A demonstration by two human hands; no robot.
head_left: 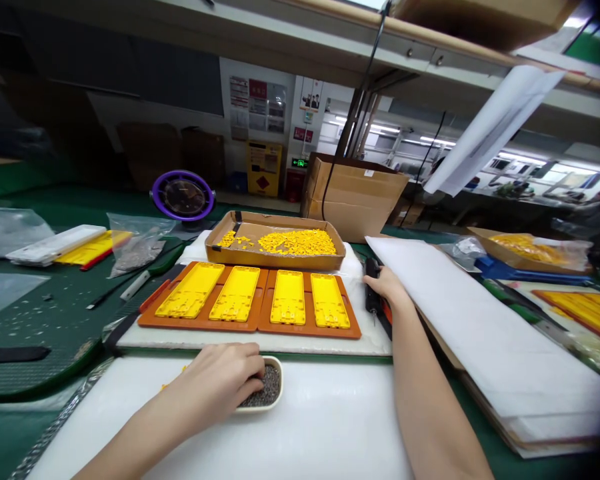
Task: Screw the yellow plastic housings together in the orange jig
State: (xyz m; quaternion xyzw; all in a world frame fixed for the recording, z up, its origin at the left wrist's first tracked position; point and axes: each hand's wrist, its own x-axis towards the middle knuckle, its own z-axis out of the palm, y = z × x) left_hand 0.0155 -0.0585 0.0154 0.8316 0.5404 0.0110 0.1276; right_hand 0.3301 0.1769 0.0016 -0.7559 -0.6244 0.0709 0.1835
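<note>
My left hand (230, 375) dips its curled fingertips into a small cream dish (281, 393) of tiny dark screws (267, 387). Whichever screws lie between the fingers are hidden. Over at the right, my right hand (387, 285) is wrapped round a black electric screwdriver (373, 287), its bit pointing down. Between and beyond the hands, orange-brown trays (263, 300) hold several yellow plastic casings (289, 298), open side up. Some small yellow bits (164, 387) peek out behind the left wrist.
A shallow cardboard box (275, 260) of small yellow pieces stands behind the trays. White foam sheets (470, 313) lie along the right side. A purple-rimmed fan (183, 195) and plastic bags (140, 243) are at the back left. A shelf (300, 40) spans overhead.
</note>
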